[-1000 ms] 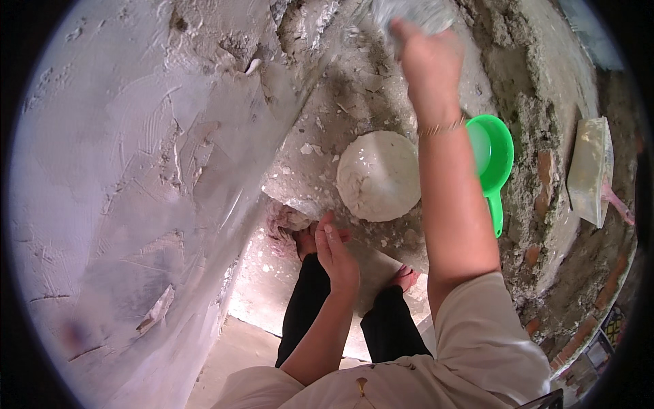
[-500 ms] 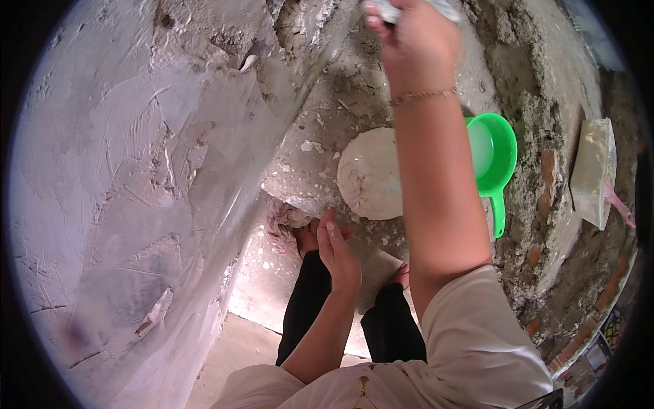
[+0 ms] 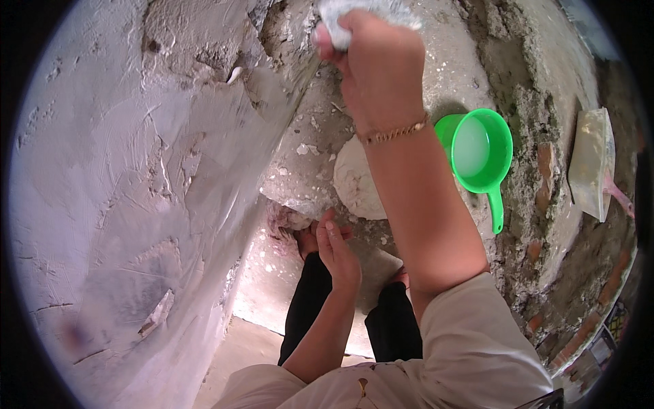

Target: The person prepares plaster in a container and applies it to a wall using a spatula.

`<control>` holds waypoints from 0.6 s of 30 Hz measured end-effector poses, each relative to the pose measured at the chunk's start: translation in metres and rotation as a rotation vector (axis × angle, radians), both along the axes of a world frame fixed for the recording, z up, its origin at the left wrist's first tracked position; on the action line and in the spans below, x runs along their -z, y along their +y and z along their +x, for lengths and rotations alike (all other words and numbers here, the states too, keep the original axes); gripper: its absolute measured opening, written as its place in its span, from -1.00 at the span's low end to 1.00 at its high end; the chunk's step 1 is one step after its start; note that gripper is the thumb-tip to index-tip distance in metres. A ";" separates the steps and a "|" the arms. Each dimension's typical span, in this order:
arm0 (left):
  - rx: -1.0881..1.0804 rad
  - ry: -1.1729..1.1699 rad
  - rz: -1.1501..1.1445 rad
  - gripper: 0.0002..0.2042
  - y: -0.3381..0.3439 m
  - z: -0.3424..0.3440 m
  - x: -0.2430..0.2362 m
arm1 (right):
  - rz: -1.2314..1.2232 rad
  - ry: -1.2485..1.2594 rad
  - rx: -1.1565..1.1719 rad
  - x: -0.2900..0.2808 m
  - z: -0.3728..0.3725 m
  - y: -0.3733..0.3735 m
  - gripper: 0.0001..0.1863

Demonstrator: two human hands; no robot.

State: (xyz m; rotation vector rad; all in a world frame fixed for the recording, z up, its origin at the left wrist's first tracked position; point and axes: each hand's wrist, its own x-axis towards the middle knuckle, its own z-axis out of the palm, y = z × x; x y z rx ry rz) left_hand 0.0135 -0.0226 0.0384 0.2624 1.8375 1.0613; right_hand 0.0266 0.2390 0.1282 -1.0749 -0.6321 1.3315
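My right hand [image 3: 381, 61] is raised at the top of the view by the rough plastered wall [image 3: 129, 170], gripping a pale, plaster-smeared piece [image 3: 330, 12] whose exact kind I cannot make out. Its forearm partly hides a round off-white mound of plaster [image 3: 353, 184] on the speckled surface below. My left hand [image 3: 337, 249] is held low, left of that forearm and near the mound, open and empty with loosely bent fingers. A green handled scoop [image 3: 496, 178] with milky liquid in it stands just right of my right forearm.
At the right, a pale rectangular tool [image 3: 589, 163] with a pink handle lies on crumbly masonry showing brick [image 3: 543, 170]. My dark-trousered legs [image 3: 392, 324] and bare feet are below, on a lighter step [image 3: 248, 286] beside the wall's base.
My right hand has moved left along the top toward the plastered wall, still gripping the pale piece, and its forearm uncovers more of the green scoop. My left hand has barely moved.
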 end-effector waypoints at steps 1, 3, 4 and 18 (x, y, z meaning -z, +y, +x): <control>-0.013 0.008 0.007 -0.57 -0.001 -0.003 0.000 | -0.030 0.007 0.020 0.000 0.000 0.000 -0.88; 0.007 0.036 0.020 -0.53 0.001 0.002 -0.001 | -0.087 -0.005 0.066 -0.002 0.010 0.000 -0.85; 0.017 0.052 0.025 -0.51 0.001 0.004 -0.002 | -0.108 0.052 0.129 -0.004 0.012 0.007 -0.86; 0.017 -0.012 0.026 -0.49 0.000 0.003 0.001 | -0.144 0.240 0.054 0.002 0.002 0.014 -0.84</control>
